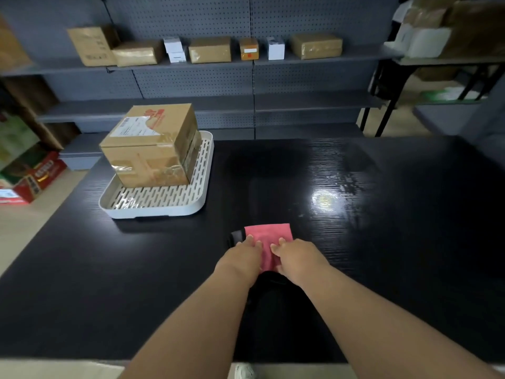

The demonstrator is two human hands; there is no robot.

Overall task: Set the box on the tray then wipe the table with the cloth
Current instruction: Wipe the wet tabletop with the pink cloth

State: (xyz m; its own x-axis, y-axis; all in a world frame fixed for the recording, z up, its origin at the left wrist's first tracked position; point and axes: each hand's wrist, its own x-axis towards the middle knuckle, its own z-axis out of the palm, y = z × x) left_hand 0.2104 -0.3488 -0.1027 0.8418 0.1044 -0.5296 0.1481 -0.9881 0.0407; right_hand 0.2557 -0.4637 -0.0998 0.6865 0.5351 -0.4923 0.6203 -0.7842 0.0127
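Note:
A taped cardboard box (153, 144) with a shipping label stands on the white slotted tray (153, 210) at the table's far left. A folded pink cloth (269, 236) lies flat on the black table (382, 255) near the middle. My left hand (241, 257) rests on the cloth's left edge with its fingers curled onto it. Over the cloth's right side, my right hand (296, 258) has its fingers and thumb pinching the fabric. Both hands cover the cloth's near part.
Grey pegboard shelving (246, 61) behind the table carries several small parcels. Coloured cartons (30, 176) sit on the floor at the left. A second rack (437, 50) with packages stands at the right. A bright light reflection (325, 199) glares on the tabletop.

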